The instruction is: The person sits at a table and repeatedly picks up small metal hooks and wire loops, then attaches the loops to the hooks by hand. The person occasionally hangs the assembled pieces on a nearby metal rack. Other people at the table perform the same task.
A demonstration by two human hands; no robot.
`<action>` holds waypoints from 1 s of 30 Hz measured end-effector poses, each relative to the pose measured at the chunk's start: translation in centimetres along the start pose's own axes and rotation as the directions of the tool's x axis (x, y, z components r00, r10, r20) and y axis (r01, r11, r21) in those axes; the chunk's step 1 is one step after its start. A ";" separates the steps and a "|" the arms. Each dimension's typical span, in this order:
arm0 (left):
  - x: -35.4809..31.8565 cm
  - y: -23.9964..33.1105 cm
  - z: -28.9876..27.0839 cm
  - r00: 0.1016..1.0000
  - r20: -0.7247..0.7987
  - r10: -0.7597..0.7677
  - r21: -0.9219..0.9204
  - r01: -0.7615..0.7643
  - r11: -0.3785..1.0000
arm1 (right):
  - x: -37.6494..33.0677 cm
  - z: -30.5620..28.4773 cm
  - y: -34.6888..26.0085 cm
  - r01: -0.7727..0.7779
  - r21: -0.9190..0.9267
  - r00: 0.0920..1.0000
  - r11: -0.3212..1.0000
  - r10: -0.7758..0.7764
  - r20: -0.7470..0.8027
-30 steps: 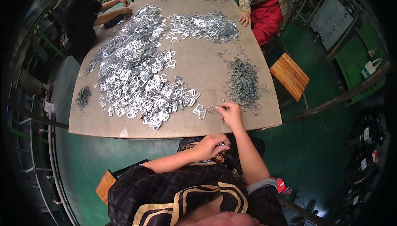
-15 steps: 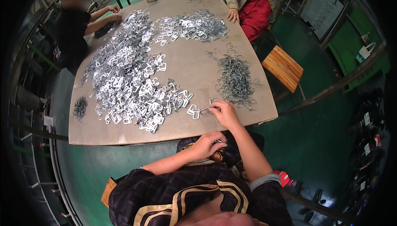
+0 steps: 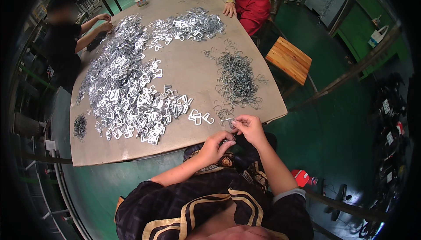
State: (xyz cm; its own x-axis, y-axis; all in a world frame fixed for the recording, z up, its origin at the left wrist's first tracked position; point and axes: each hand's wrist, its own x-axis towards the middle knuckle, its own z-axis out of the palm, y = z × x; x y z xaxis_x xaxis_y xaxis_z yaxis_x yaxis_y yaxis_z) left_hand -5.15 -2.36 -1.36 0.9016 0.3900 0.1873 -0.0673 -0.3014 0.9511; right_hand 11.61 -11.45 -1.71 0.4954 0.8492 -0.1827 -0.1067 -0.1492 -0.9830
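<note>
My right hand [image 3: 250, 130] is at the table's near edge, thumb and fingers pinching a thin metal wire hook [image 3: 226, 120]. Just below and left of it is my left hand [image 3: 215, 148], its fingers curled closed around something small and mostly hidden. A few flat, shiny silver bent pieces [image 3: 196, 117] lie on the table [image 3: 184, 69] left of my hands. Beyond them spreads a large heap of the same silver pieces [image 3: 118, 82]. A pile of thin grey wire hooks [image 3: 237, 80] sits farther out on the right, with some loose ones close to my right fingertips.
A co-worker in dark clothes [image 3: 61, 42] reaches into the heap at the far left. Another person in red trousers [image 3: 253, 5] sits at the far right, beside a wooden stool [image 3: 289, 59]. A small dark wire pile [image 3: 80, 127] and a paper cup [image 3: 140, 1] are on the table.
My right hand has drawn back from the loose silver pieces toward my left hand, with a thin hook in its fingers. My left hand has risen slightly. The view has shifted.
</note>
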 end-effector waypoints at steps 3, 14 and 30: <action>0.1 -0.3 0.7 0.999 -0.036 -0.027 0.018 0.028 0.999 | -2.8 -0.3 0.1 0.032 0.027 0.996 0.999 -0.029 -0.078; 1.0 -0.4 2.0 0.997 -0.068 -0.044 0.145 0.054 0.988 | -6.1 1.2 -0.3 0.212 -0.336 0.907 0.918 -0.313 -0.281; 11.1 -6.9 -4.3 0.982 0.010 0.190 0.919 -0.084 0.385 | -6.8 0.9 0.6 0.310 -0.433 0.793 0.846 -0.482 -0.373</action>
State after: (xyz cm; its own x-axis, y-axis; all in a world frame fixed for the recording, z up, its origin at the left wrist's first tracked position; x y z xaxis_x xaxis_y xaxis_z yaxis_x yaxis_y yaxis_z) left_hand 3.52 7.80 -4.82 0.8767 0.3168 0.3619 0.2914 -0.9485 0.1245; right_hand 7.38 -16.86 -1.05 0.7658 0.5565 0.3222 0.4368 -0.0825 -0.8957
